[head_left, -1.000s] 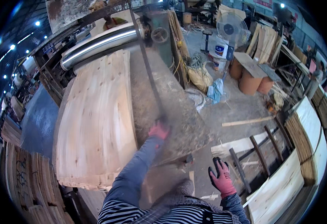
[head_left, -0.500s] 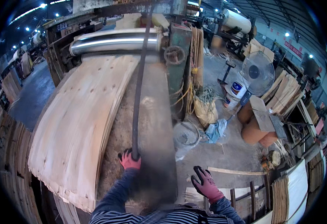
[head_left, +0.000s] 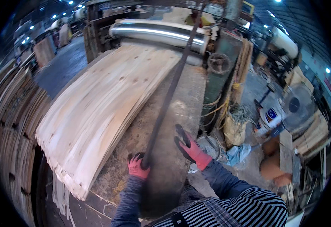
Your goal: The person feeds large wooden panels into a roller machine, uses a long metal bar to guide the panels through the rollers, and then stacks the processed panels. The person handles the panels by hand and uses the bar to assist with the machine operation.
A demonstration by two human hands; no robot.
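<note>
My left hand point(head_left: 138, 165), in a red and black glove, is closed around the lower end of a long dark bar point(head_left: 169, 94) that runs up toward the machine's steel roller point(head_left: 158, 32). My right hand point(head_left: 190, 145), gloved the same way, hovers open just right of the bar above the grey metal table point(head_left: 188, 102), holding nothing. A wide stack of pale wood veneer sheets point(head_left: 101, 106) lies on the table to the left of the bar, reaching from the roller to the near edge.
Stacks of veneer point(head_left: 10, 125) stand on edge at the far left. Right of the table are a green machine housing with a handwheel point(head_left: 219, 62), tangled cords, a sack point(head_left: 233, 130), a white bucket point(head_left: 267, 119), a floor fan point(head_left: 296, 108) and brown drums point(head_left: 273, 168).
The view has swung closer over the table. My right hand has risen from beside my body to just right of the bar. My left hand stays on the bar.
</note>
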